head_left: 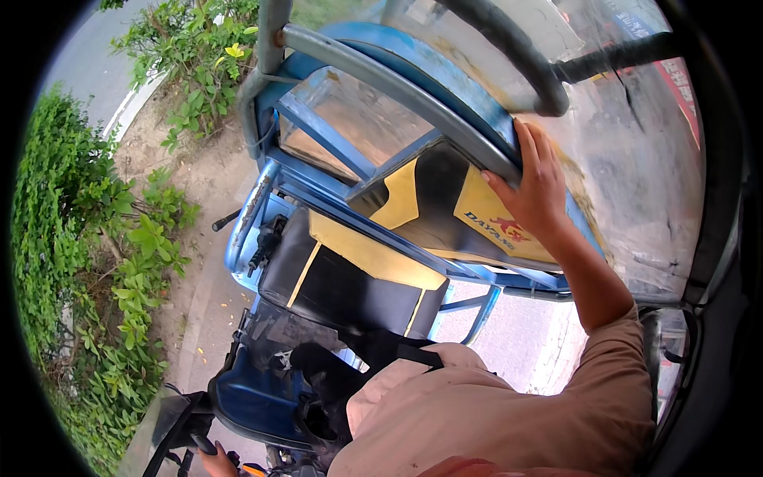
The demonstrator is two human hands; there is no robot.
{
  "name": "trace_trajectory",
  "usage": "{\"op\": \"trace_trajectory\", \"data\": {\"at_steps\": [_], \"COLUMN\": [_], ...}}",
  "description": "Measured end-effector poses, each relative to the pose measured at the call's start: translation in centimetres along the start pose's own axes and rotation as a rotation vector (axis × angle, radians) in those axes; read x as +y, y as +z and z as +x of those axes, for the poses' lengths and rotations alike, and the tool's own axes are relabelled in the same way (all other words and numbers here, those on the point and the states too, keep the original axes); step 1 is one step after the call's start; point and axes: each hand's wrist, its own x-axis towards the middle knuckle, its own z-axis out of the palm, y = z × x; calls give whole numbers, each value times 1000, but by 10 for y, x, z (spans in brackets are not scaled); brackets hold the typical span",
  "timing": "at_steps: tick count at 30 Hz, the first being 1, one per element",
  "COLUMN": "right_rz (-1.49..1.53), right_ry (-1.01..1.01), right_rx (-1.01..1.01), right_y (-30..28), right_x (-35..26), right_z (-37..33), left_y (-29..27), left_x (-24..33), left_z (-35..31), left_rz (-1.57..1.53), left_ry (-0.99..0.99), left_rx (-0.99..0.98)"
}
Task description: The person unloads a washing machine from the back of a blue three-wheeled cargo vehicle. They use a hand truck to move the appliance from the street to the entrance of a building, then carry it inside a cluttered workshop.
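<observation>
The right hand point(534, 176) grasps a gray-painted metal rail point(397, 73), thumb on the near side and fingers lapped over the top, close to where the rail curves downward. Behind the rail runs an arched blue panel point(429, 54), its paint scuffed and rusty. Below stands a padded backrest point(435, 179) in smooth black and yellow vinyl, matching the broad, flat seat cushion point(350, 282) with its angular yellow band. Blue tubular steel point(253, 211) bends round the seat's left side. Cloudy, creased plastic sheeting point(636, 167) hangs at right.

The left hand point(219, 463), cut off by the lower edge, is at a ribbed-looking black handlebar grip point(202, 442); I cannot tell whether it is closed round it.
</observation>
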Motion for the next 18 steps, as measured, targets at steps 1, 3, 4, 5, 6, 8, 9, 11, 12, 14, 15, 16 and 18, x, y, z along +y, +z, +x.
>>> {"op": "trace_trajectory", "data": {"at_steps": [1, 3, 4, 5, 6, 8, 9, 11, 12, 14, 15, 16, 18], "right_rz": [-6, -7, -9, 4, 16, 26, 22, 11, 4, -4, -6, -11, 0], "right_ry": [-2, 2, 5, 5, 6, 2, -2, -5, -4, -2, -2, -3, 7], "right_rx": [5, 7, 7, 5, 3, 0, -2, 3, 9, 11, 8, 8, -6], "right_y": [0, 1, 0, 0, 0, -1, -1, -1, 0, 1, 1, 0, -1], "right_x": [0, 0, 1, 1, 1, 1, 0, 0, 3, 3, 3, 3, 2], "right_z": [-1, -2, -3, -3, -3, -2, -1, -1, -2, -3, -3, -3, -1], "left_y": [-2, -6, -7, -6, -3, -6, -6, -9, -10, -9, -3, 2, 8], "left_x": [2, 6, 8, 6, 4, 10, 15, 22, 22, 16, 8, 4, -3], "left_z": [-1, -4, -7, -7, -5, -10, -10, -10, -11, -10, -7, -5, -1], "left_rz": [-24, -51, -64, -55, -45, -98, -160, -217, -209, -170, -140, -114, -104], "left_ry": [-20, -17, -15, -14, -12, -32, -52, -64, -56, -24, 0, 25, 16], "left_rx": [-3, 7, 9, 6, 3, 20, 38, 55, 53, 83, 114, 145, 154]}}
